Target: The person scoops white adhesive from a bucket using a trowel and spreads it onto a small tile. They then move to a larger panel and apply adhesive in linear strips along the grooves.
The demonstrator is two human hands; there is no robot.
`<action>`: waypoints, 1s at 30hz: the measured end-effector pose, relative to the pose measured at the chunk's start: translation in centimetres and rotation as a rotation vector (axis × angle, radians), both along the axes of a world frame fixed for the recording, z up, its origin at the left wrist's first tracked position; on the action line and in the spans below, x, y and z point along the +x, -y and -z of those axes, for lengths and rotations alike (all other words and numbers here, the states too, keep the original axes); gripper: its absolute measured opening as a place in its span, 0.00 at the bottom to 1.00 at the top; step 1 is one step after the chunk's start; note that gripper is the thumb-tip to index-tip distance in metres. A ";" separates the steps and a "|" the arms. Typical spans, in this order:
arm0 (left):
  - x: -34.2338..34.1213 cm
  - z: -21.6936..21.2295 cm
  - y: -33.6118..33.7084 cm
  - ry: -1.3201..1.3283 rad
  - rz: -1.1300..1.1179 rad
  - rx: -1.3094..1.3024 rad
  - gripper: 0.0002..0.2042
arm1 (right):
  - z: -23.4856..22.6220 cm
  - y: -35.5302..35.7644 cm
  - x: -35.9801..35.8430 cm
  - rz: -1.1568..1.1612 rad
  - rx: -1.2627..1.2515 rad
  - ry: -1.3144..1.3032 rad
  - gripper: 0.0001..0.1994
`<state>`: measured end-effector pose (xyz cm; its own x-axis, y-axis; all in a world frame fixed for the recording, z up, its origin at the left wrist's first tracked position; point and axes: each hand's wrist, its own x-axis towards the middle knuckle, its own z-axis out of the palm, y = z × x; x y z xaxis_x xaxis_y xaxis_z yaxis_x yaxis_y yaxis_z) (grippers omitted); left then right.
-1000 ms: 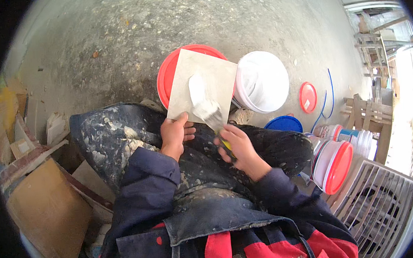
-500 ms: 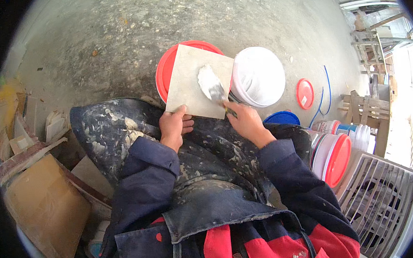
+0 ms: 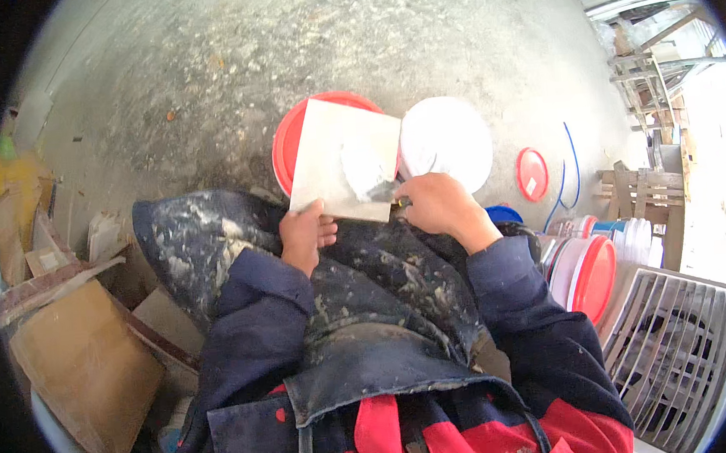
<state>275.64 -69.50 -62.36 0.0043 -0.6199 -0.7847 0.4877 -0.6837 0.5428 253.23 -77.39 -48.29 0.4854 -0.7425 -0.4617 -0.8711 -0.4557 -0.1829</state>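
A flat beige tile (image 3: pixel 318 166) lies partly over a round red lid (image 3: pixel 288 141) in front of my knees. Its near left corner is gripped by my left hand (image 3: pixel 303 236), thumb on top and fingers curled at the edge. My right hand (image 3: pixel 444 206) is closed around the handle of a putty knife (image 3: pixel 375 193) at the tile's near right side. The blade rests low against the tile, beside a patch of white paste (image 3: pixel 360 164). Just right of the tile stands a white bucket (image 3: pixel 448 140), whose inside looks white and overexposed.
To the right are a red lid (image 3: pixel 532 174), blue tubing (image 3: pixel 565 191), a blue lid (image 3: pixel 505 214), a red-lidded bucket (image 3: pixel 592 278) and a grilled fan (image 3: pixel 673 352). Boards (image 3: pixel 91 372) lean at my left. A wooden pallet (image 3: pixel 643 198) stands at the far right.
The putty knife's blade has dropped lower on the tile, and the paste patch looks broader. My right hand is tilted more over the handle. My left hand keeps its hold on the tile.
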 end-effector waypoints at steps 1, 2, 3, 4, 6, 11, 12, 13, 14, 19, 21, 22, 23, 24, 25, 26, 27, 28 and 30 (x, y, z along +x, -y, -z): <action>-0.2 -0.1 -0.2 0.017 -0.003 0.003 0.16 | -0.4 0.8 0.1 0.033 -0.043 0.021 0.17; 0.0 0.3 -0.4 0.046 -0.010 0.012 0.14 | -0.1 1.9 1.0 0.063 -0.079 0.054 0.17; 0.1 1.4 -0.5 0.010 -0.016 0.056 0.15 | 0.4 2.0 1.9 0.112 -0.085 0.078 0.17; 0.2 2.3 -0.6 -0.005 -0.003 0.008 0.15 | 1.6 2.3 2.9 0.176 -0.224 0.236 0.14; -0.1 1.4 -0.1 0.006 0.038 0.023 0.16 | 6.4 0.7 2.6 0.233 -0.213 0.279 0.14; -1.4 0.1 -0.9 -0.019 0.078 0.065 0.14 | 0.6 -3.4 -0.5 0.206 0.003 0.120 0.17; -1.7 -0.1 -1.0 -0.014 0.066 0.070 0.13 | -0.2 -3.1 -0.5 0.200 0.018 0.126 0.17; -1.9 0.7 -0.7 -0.010 0.063 0.037 0.12 | -0.8 -1.8 0.0 0.191 0.004 0.066 0.16; -1.9 1.1 -0.9 -0.027 0.052 0.003 0.12 | 0.8 -1.5 -0.3 0.210 -0.062 0.177 0.17; -2.2 -0.5 -0.6 -0.020 0.033 0.064 0.12 | 2.6 -6.4 -0.3 0.416 0.018 0.222 0.18; -2.1 -0.4 -0.5 -0.025 0.046 0.061 0.13 | -0.7 -5.5 -1.3 0.355 0.065 0.184 0.18; -1.9 -0.3 -0.6 -0.027 0.053 0.064 0.13 | -1.6 -5.0 -1.4 0.325 0.093 0.165 0.18; -1.9 -0.1 -0.6 -0.019 0.062 0.071 0.14 | -1.3 -4.1 -1.6 0.343 0.039 0.191 0.17; -1.8 0.2 -0.5 -0.010 0.067 0.082 0.14 | -0.5 -3.1 -0.8 0.427 -0.015 0.194 0.18; -1.8 0.4 -0.5 -0.001 0.071 0.092 0.14 | 1.0 -2.8 0.4 0.477 -0.036 0.157 0.19; -1.8 0.2 -0.6 -0.001 0.065 0.095 0.14 | 2.8 -2.7 1.1 0.515 -0.059 0.126 0.19; -1.9 -0.3 -0.6 -0.004 0.065 0.097 0.14 | 4.3 -4.0 0.8 0.500 -0.080 0.228 0.19; -2.0 -0.6 -0.4 -0.006 0.065 0.092 0.13 | 5.2 -5.7 0.7 0.483 -0.108 0.331 0.19; -2.1 -0.8 -0.2 -0.011 0.060 0.079 0.14 | 2.4 -7.2 -0.7 0.548 0.042 0.341 0.19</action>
<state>273.57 -69.31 -61.53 -0.0393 -0.5547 -0.8311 0.4501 -0.7524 0.4809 252.55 -70.21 -50.71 0.1661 -0.9089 -0.3826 -0.8652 0.0519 -0.4987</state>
